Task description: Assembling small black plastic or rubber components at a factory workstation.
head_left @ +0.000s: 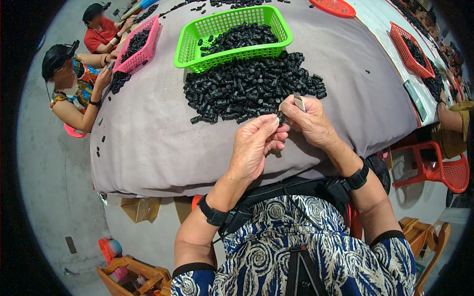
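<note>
Pinched between the fingertips of my left hand (254, 143) is a small black cylindrical part (281, 117). My right hand (313, 123) is closed around a flat, pale blade-like tool (299, 103), and its fingertips meet the same part. Both hands are just above the near right edge of a large heap of black cylindrical parts (237, 93) on the grey cloth. Behind the heap stands a bright green plastic basket (217, 60), partly filled with more of these parts. Fingers hide most of the held part and the tool's working end.
A grey cloth (158, 143) covers the table. At the left, two people sit by a pink basket (153, 37) of black parts. A red basket (414, 61) and a phone-like slab (415, 101) lie at the right. A red chair (434, 167) stands beyond the right edge.
</note>
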`<state>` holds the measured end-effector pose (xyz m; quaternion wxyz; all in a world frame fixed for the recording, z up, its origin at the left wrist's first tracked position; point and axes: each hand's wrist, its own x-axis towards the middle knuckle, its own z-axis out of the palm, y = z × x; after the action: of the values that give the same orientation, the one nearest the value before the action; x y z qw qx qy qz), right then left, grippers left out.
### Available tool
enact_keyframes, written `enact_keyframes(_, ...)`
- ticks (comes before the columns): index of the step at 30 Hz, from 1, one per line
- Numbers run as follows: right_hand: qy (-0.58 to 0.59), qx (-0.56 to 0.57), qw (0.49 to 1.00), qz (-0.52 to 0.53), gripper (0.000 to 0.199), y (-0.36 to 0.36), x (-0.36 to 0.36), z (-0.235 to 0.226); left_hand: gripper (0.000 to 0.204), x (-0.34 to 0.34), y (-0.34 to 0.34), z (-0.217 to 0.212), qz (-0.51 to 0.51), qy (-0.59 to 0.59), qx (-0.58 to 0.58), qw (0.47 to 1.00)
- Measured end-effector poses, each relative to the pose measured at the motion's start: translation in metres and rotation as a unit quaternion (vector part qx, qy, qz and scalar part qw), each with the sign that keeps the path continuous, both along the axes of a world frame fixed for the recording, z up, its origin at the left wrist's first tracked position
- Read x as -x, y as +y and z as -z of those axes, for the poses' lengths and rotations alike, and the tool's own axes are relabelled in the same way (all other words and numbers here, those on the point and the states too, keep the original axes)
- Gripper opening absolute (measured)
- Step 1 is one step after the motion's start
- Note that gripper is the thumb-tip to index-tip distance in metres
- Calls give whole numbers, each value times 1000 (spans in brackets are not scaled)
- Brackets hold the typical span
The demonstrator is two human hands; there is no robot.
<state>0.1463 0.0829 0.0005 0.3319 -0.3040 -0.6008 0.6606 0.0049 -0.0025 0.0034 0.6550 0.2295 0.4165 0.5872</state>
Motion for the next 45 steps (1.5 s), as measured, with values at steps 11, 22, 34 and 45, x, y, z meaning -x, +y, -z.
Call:
enact_keyframes(11, -18, -115, 993, -22, 11, 0, 1, -2, 21, 1, 1, 3, -12, -49, -27, 998)
enact_keyframes(22, -30, -131, 991, 6, 18, 2, 1, 3, 20, 1, 1, 4, 2, -77, -6, 997)
enact_keyframes(34, -21, -147, 989, -15, 12, 1, 1, -1, 18, 6, 2, 7, 40, -188, 2, 981)
enact_keyframes(45, -5, -58, 998, -23, 16, -1, -1, -8, 17, 7, 4, 13, 73, -220, 14, 973)
